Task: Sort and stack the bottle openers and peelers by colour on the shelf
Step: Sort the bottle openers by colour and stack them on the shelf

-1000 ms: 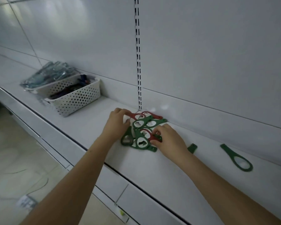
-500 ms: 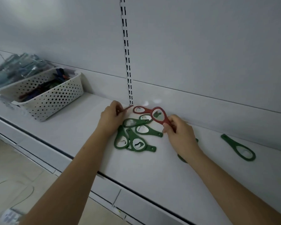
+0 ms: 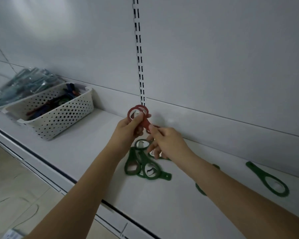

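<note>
- My left hand (image 3: 130,128) grips the red bottle openers (image 3: 140,114) raised above the shelf (image 3: 86,152); two red rings overlap there, and I cannot tell whether more are stacked behind them.
- My right hand (image 3: 167,144) pinches the lower end of the red handles with thumb and forefinger; its other fingers hang loosely curled, and the handle tips are hidden by both hands.
- Below my hands a heap of green bottle openers (image 3: 143,164) lies on the shelf; my right fingers cover part of it, so the count is unclear.
- My right forearm hides most of another green opener (image 3: 200,188); only a curved edge and a bit near the arm's far side show.
- Further right of my right arm, one green opener (image 3: 269,181) lies flat and alone.
- Left of my left hand stands a white perforated basket (image 3: 62,116) with a dark jumble of blue, red and green items, too tangled to name.
- Behind the basket, clear plastic packets (image 3: 22,85) are piled up, cut off by the picture's edge.
</note>
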Demonstrator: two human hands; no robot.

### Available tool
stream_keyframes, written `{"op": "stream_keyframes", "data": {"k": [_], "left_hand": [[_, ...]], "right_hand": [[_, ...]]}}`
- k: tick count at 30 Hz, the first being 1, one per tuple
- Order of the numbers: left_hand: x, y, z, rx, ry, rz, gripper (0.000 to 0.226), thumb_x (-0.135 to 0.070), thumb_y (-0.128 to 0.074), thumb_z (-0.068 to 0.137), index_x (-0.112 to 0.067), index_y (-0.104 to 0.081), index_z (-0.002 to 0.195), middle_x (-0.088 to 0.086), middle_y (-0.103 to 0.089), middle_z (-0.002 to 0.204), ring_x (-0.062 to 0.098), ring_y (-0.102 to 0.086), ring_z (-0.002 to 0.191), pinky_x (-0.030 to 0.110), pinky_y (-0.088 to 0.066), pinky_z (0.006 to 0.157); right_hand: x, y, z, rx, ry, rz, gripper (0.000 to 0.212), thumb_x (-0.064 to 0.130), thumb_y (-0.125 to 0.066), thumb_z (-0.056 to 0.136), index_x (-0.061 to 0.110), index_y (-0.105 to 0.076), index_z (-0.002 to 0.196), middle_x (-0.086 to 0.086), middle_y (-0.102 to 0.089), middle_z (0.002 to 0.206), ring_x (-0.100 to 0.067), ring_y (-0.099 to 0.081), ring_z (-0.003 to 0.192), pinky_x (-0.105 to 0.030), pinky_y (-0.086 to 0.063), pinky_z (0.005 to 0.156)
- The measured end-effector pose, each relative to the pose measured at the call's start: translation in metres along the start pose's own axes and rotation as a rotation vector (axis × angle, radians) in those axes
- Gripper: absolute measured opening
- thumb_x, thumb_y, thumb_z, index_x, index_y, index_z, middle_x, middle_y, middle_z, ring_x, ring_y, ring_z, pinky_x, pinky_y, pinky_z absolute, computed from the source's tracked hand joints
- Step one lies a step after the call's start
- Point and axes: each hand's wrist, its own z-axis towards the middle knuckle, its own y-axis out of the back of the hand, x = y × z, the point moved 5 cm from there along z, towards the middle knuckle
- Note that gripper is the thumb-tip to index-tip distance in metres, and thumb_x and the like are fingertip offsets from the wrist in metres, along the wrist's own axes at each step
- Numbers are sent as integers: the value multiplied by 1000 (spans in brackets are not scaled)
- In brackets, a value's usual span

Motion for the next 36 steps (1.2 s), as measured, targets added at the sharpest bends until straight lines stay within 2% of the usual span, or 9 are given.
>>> {"op": "stream_keyframes", "data": {"k": [2,5,8,11,16,22,27,31,36], "left_hand": [[-3,21,3,-129,-6,68,32,-35,-50,102,-14,-73,95,-5,-73,73,11,-69,74,19,-51,75],[8,40,6,-114,28,-131,31,-24,-44,105,-2,-64,113,13,-74,109,22,-71,103,35,-54,95],[15,42,13,-115,71,-339,27,-5,-39,103,0,-51,127,19,-73,102,24,-71,80,36,-59,69],[21,48,22,-142,66,-292,45,0,-38,96,-10,-49,138,6,-58,77,12,-42,51,23,-36,45],[20,45,24,-127,81,-345,65,0,-36,93,-49,-45,136,-2,-43,65,10,-30,49,18,-23,40],[25,45,26,-117,87,-226,9,-27,-40,105,-26,-44,113,5,-46,87,13,-33,47,17,-17,40],[26,45,27,-146,107,-361,16,-37,-42,104,-23,-42,112,4,-44,81,11,-31,49,19,-23,39],[30,50,32,-216,183,-590,21,-24,-38,104,-24,-49,122,5,-42,79,16,-42,51,25,-37,43],[31,47,32,-104,136,-575,34,-26,-40,107,-11,-36,137,21,-63,110,27,-71,84,40,-57,71]], "right_hand": [[0,17,10,-171,194,-449,39,42,-43,102,12,-63,88,-3,-68,71,-11,-60,50,-26,-50,50],[-3,36,32,-290,316,-946,21,24,-43,103,14,-60,94,-2,-63,87,-18,-57,72,-35,-48,64],[-4,31,48,-179,294,-1128,15,16,-45,101,16,-60,101,-2,-63,95,-19,-58,78,-34,-49,67],[-3,15,56,-103,289,-1171,14,23,-50,100,16,-61,104,-2,-65,97,-20,-61,81,-33,-50,68],[-5,4,69,-32,203,-1218,12,23,-57,97,12,-62,95,-5,-60,89,-21,-60,76,-33,-50,67],[7,0,68,-24,266,-1387,18,15,-44,99,11,-62,101,-2,-53,82,-19,-46,62,-29,-26,47],[26,-2,45,-315,442,-1105,32,41,-36,104,20,-56,89,6,-59,77,-13,-51,59,-27,-30,47],[35,-32,42,-341,536,-891,29,39,-37,103,18,-57,104,0,-70,78,-18,-65,66,-33,-51,56],[33,-57,48,-334,616,-972,14,26,-49,102,15,-58,105,-1,-63,86,-17,-62,69,-28,-49,58]]}}
